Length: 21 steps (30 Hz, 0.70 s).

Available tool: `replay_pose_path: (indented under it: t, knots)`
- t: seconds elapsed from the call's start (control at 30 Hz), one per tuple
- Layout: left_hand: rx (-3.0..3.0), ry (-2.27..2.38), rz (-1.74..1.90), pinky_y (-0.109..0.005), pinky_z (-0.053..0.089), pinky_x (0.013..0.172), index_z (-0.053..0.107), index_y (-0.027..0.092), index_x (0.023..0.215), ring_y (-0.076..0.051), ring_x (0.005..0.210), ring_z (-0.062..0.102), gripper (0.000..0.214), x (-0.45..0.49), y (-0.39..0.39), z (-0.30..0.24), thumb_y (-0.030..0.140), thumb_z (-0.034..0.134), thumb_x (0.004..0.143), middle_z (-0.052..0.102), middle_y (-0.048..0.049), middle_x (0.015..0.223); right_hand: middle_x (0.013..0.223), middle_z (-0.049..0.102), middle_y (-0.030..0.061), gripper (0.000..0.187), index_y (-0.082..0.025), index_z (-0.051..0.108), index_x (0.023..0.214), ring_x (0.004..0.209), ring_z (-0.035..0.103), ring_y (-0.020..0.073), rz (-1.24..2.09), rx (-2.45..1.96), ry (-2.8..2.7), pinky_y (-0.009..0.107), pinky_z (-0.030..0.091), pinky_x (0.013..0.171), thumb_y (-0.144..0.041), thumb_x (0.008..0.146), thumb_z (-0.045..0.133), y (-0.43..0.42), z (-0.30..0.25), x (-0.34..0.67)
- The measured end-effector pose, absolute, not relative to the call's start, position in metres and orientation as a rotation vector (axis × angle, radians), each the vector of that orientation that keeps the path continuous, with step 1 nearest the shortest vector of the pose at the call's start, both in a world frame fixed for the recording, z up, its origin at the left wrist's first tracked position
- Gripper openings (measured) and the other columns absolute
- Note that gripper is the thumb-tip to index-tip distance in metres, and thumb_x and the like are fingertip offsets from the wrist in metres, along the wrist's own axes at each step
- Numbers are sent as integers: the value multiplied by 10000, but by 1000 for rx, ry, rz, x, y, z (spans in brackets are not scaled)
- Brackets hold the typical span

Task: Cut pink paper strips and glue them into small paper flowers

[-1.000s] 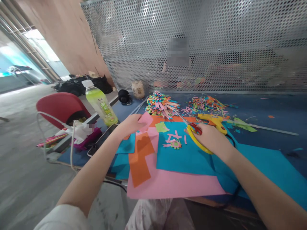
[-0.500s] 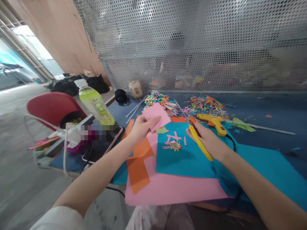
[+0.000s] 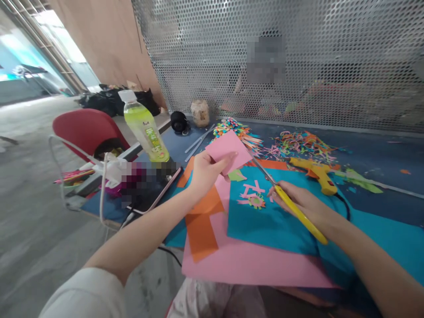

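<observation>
A square of pink paper (image 3: 228,148) is pinched between the thumb and fingers of my left hand (image 3: 208,172), held above the table. My right hand (image 3: 301,198) is closed round yellow-handled scissors (image 3: 291,207). Their blades reach up and left to the right edge of the pink square; whether they touch it I cannot tell. Below lies a blue sheet (image 3: 265,229) with several thin pink strips (image 3: 253,185) and a small fringed paper flower (image 3: 256,201) on it. Under that sheet spread a larger pink sheet (image 3: 251,265) and orange paper pieces (image 3: 202,243).
A yellow glue gun (image 3: 314,172) with a cord lies to the right. Behind are heaps of paper shreds (image 3: 304,145) and rolled coloured strips (image 3: 230,126). At left stand a green drink bottle (image 3: 145,126) and a phone (image 3: 149,198). Perforated metal mesh (image 3: 212,53) closes the back.
The scissors have moved toward the pink square, and their blades now reach its right edge. The whole view has shifted, so things on the table appear further right.
</observation>
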<state>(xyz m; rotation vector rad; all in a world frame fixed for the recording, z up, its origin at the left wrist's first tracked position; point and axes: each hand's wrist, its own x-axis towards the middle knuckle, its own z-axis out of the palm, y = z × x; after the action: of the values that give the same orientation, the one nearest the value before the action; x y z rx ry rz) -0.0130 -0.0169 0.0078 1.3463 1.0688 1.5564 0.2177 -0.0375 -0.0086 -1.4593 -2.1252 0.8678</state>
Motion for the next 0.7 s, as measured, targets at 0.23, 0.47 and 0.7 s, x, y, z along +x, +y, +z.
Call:
replay_pose_path:
  t: [0.23, 0.47, 0.7]
  knots:
    - [1332, 1073, 1507, -204, 402, 330, 619, 120, 694, -107, 378, 535, 324, -10, -19, 4, 433, 697, 668, 556, 6, 516, 663, 505, -11, 328, -212, 462, 777, 616, 466, 146, 966, -1527, -2164, 267, 343, 525, -537, 808, 433, -41, -1, 214]
    - [1386, 1050, 1568, -200, 386, 328, 608, 119, 681, -115, 371, 542, 301, -11, -17, 2, 405, 705, 669, 547, 10, 490, 689, 521, -5, 319, -208, 451, 759, 628, 465, 143, 935, -1486, -2206, 282, 353, 558, -519, 824, 423, -44, 1, 213]
    - [1360, 1046, 1530, -204, 406, 325, 601, 123, 698, -109, 375, 542, 320, -9, -17, 2, 421, 710, 656, 584, 3, 539, 675, 528, 0, 328, -213, 442, 723, 619, 485, 154, 868, -1484, -2227, 288, 367, 557, -528, 810, 418, -44, 3, 212]
